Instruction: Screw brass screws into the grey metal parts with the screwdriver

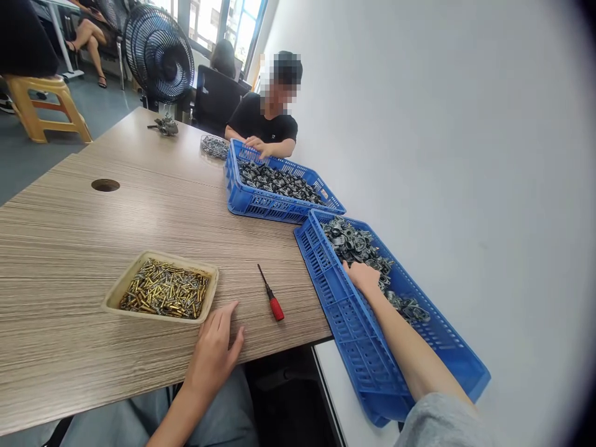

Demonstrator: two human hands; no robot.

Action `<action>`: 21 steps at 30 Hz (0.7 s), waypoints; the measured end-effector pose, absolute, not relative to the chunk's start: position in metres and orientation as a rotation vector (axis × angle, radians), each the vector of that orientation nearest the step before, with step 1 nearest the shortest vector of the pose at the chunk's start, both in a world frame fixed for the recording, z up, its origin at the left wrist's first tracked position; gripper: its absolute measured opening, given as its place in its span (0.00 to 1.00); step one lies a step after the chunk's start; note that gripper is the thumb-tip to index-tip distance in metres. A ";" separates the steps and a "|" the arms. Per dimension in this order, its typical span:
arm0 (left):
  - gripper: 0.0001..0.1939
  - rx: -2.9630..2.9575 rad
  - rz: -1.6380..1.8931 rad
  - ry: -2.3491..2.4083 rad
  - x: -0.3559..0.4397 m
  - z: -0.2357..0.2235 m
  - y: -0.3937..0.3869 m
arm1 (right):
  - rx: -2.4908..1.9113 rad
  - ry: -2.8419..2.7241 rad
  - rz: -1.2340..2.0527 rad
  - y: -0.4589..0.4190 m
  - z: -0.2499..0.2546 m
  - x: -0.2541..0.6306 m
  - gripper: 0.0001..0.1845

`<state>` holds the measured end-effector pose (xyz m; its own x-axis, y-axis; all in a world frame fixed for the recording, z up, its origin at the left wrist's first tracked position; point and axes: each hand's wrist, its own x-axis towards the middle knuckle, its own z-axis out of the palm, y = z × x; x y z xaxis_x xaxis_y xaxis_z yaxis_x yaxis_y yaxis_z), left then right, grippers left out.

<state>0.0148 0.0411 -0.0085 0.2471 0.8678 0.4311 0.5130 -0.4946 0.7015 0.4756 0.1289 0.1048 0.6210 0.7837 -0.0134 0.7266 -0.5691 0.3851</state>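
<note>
- Ahead of the left hand's (215, 344) fingers, a lane of bare table (242, 239) runs between tub and screwdriver, up to the far crate (265, 208).
- Just left of those fingers, the tub's (113, 299) rim blocks a low sweep.
- Right of them lies the screwdriver (275, 307), low enough to pass over.
- Beyond it, the near crate's (333, 301) side stands between both hands.
- Around the right hand's (365, 277) fingers, piled parts (351, 239) crowd in; above is open.
- Past the crate, the wall (419, 143) bounds the right.
</note>
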 end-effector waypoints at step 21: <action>0.22 2.036 1.277 1.209 0.014 -0.018 0.041 | 2.610 1.487 0.220 0.081 0.223 0.350 0.42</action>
<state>0.0145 0.0414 -0.0178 0.1883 0.8531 0.4867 0.4388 -0.5164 0.7354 0.3504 0.0810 0.2232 0.5036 0.8616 0.0625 0.8428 -0.5059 0.1838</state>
